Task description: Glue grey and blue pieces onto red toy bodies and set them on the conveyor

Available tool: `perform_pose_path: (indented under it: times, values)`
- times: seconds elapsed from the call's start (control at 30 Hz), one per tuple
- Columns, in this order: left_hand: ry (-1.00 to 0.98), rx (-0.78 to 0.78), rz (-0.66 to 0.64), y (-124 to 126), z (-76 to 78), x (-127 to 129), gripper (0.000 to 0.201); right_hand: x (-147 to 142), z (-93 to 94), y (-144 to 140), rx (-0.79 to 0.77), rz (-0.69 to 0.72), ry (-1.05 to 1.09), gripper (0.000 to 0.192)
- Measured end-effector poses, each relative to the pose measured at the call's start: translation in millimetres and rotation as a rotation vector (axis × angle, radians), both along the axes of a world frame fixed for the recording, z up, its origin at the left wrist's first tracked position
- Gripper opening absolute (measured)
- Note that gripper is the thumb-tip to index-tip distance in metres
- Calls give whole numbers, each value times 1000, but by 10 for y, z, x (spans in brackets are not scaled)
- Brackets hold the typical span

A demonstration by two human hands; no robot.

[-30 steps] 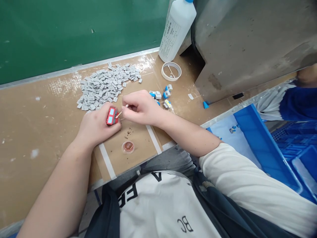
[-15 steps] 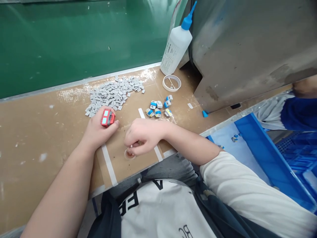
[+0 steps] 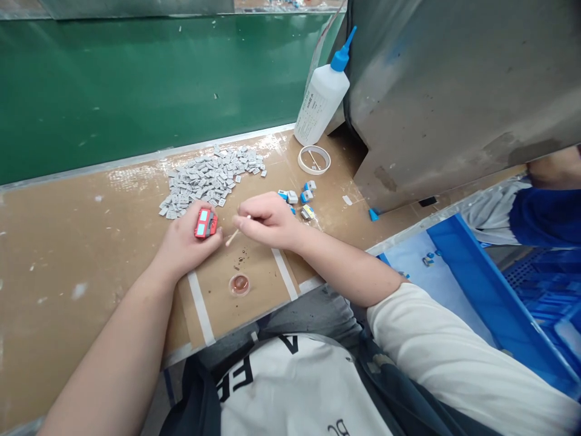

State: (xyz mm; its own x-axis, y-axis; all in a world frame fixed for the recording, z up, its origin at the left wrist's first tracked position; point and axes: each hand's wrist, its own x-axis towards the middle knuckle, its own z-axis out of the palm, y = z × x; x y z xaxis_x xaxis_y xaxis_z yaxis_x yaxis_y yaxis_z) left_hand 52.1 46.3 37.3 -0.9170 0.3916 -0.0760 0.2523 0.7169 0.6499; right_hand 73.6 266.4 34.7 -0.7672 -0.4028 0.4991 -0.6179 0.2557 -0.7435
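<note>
My left hand is closed around a small red toy vehicle part with pale windows and a dark grey section. Pinched in my right hand is a cotton swab, its tip pointing down and left, a short way from the red piece. Below, a small clear cup with reddish-brown liquid stands on the cardboard-covered table. Several small blue, white and yellow toy pieces lie just beyond my right hand, which partly hides them. A heap of small grey plastic pieces lies behind my left hand.
A white bottle with a blue nozzle stands at the back beside a tape roll with a swab inside it. A large grey metal panel bounds the right. Beyond the table edge is a blue bin; another person's arm shows far right.
My right hand has lifted the swab from the small cup and moved up and right, leaving the cup uncovered. My left hand still holds the red piece, slightly farther right in view.
</note>
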Motion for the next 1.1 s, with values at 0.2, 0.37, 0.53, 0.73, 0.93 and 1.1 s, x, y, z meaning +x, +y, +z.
perform_pose_path:
  times: [0.2,0.37,0.53,0.73,0.93,1.1]
  values:
    - [12,-105,-11,13,-23,16,37,-55,-98,-44,29,-189,-4,45]
    - [45,-124,-28,13,-31,23,38,-68,-127,-48,61,-197,-14,44]
    - [55,-134,-31,7,-40,14,38,-66,-115,-52,70,-175,-10,45]
    - [51,-150,-28,24,-18,21,39,-67,-117,-50,115,-158,-30,46]
    - [37,-157,-23,26,-17,26,38,-59,-104,-52,117,-134,-18,45]
    - [55,-163,-23,21,-31,22,38,-46,-91,-63,141,-95,-33,46]
